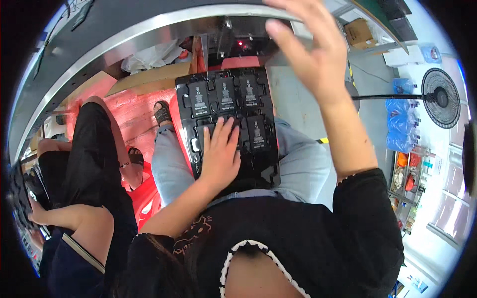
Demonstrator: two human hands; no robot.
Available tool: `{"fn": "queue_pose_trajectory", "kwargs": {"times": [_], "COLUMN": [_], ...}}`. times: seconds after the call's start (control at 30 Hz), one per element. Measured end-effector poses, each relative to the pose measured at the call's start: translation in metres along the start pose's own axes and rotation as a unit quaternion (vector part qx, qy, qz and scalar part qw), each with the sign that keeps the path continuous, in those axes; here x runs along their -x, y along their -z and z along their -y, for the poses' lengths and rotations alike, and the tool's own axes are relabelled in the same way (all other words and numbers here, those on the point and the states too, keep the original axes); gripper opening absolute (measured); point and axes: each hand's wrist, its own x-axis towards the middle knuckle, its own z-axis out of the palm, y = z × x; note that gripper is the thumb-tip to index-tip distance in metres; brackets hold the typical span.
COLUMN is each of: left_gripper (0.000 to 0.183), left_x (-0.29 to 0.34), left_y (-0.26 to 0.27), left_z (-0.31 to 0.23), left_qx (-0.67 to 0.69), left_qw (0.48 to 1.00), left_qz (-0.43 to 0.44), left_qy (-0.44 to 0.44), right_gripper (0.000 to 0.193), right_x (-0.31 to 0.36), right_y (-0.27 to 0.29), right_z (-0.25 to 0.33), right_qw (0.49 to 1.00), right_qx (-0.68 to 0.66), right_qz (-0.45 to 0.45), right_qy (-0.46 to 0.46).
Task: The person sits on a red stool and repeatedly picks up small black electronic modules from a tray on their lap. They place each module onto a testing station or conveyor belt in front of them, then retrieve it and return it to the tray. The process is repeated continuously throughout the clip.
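Observation:
A black plastic tray (251,175) lies across my lap, with shaped pockets. Several flat black pieces with pale printing, which look like battery packs, sit in the pockets, among them one piece (257,133) at the right and one (198,99) at the far left. My left hand (219,160) rests flat on the tray's near left part, fingers stretched over a dark piece it partly covers. Lifted well away from the tray, my right hand (318,59) is up at the bench edge, fingers apart, with nothing seen in it.
A metal-edged bench (164,19) curves across the far side. Under it are a cardboard box (149,85) and plastic bags (151,58). A co-worker in dark clothes (87,149) sits close on my left. To the right are a black fan (441,98) and stocked shelves (408,186).

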Motion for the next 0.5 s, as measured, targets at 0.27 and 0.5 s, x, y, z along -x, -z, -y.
{"fn": "queue_pose_trajectory", "kwargs": {"times": [0.27,0.5], "left_gripper": [0.062,0.054], "left_x": [0.0,-0.089], "left_y": [0.014,0.164], "left_z": [-0.001,0.033], "left_qx": [-0.045,-0.064], "left_qw": [0.998,0.945], "left_qz": [0.021,-0.254], "left_qy": [-0.031,-0.197], "right_gripper": [0.076,0.089], "right_x": [-0.144,-0.191], "right_y": [-0.073,-0.076], "right_z": [-0.097,-0.124], "right_qw": [0.987,0.898], "right_qx": [0.121,0.203], "right_qz": [0.097,0.376], "right_qy": [0.029,-0.103]}}
